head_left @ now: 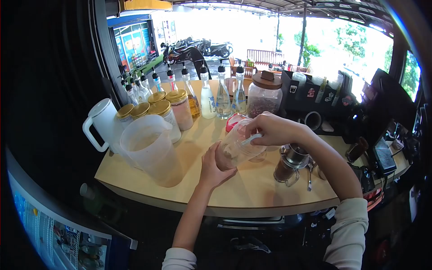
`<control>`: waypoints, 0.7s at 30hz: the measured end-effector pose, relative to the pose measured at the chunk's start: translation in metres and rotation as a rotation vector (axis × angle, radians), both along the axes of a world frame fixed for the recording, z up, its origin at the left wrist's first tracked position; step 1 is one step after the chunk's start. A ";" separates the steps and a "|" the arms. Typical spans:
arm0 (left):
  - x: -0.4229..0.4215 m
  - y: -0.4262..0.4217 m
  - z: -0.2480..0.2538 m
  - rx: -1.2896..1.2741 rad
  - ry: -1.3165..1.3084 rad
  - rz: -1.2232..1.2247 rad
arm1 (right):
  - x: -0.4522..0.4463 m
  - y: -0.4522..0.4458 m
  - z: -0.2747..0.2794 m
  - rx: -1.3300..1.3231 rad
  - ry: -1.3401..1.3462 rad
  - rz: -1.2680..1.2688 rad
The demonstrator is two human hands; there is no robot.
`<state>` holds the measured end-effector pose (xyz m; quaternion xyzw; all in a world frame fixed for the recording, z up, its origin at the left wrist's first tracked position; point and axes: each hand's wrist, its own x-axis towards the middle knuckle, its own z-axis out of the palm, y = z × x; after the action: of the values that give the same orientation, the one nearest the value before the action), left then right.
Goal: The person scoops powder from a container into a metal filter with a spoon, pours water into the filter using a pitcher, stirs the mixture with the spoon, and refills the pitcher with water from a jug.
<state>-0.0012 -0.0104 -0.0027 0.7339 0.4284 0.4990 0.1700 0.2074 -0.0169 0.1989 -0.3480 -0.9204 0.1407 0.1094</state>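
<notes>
A clear jar (230, 152) tilts within the left fingers (210, 154), a white handle (250, 139) between the right fingers (254, 127).

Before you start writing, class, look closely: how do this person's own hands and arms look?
The left hand and right hand are gloveless, with no watch visible. The left sleeve and right sleeve are off-white, pushed up in folds, leaving forearms bare.

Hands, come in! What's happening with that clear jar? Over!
Left hand holding clear jar, tilted. Right hand gripping white handle at jar's mouth. Glass mug close by, jar's right.
</notes>
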 end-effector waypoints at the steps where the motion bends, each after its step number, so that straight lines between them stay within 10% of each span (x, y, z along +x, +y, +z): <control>1: 0.000 0.000 0.000 -0.008 0.000 0.006 | 0.004 -0.002 0.002 -0.002 0.031 -0.012; 21: 0.007 -0.001 0.009 -0.127 -0.063 0.013 | 0.107 -0.062 0.000 0.132 0.444 -0.329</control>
<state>0.0058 -0.0113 0.0058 0.7027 0.4584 0.4948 0.2264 0.3142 -0.0785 0.1991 -0.4453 -0.8123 0.1337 0.3522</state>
